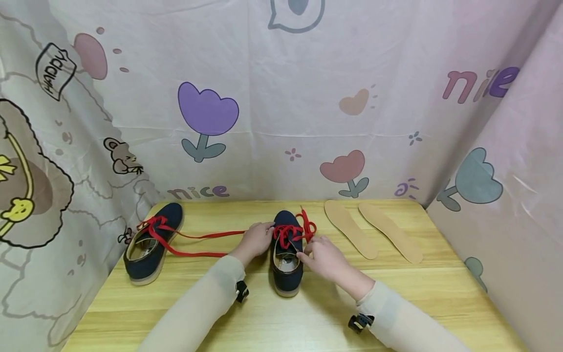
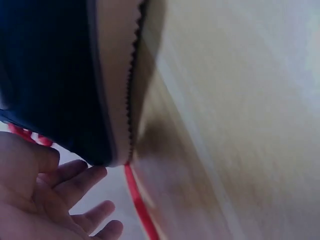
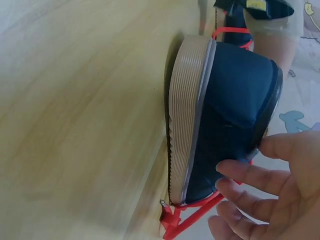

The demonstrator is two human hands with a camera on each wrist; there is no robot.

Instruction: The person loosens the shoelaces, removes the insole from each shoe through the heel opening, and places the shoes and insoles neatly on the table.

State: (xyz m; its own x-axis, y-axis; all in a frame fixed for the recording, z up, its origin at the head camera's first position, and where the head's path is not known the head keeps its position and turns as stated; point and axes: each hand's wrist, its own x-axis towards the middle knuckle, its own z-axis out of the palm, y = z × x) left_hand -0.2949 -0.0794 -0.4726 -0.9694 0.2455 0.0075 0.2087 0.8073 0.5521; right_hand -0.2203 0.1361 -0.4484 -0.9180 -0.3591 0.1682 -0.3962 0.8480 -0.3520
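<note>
A dark navy sneaker (image 1: pixel 288 281) with a tan sole stands upright, toe away from me. Its red lace (image 1: pixel 288 232) crosses the front loosely, and a loop of it lies by the right side. My left hand (image 1: pixel 257 239) holds the shoe's left side near the laces; its exact contact is partly hidden. At the opening's right edge, my right hand (image 1: pixel 324 257) pinches the collar between thumb and index finger, the other fingers loosely bent. In the right wrist view, the index fingertip lies against the navy upper (image 3: pixel 237 95).
A matching navy shoe (image 1: pixel 151 259) stands at the left, with long red laces (image 1: pixel 193 254) stretched rightward towards the left forearm and hand. Two tan insoles (image 1: pixel 352 230) lie side by side at the right. Printed curtains (image 1: pixel 281 112) enclose the wooden table (image 1: pixel 246 322).
</note>
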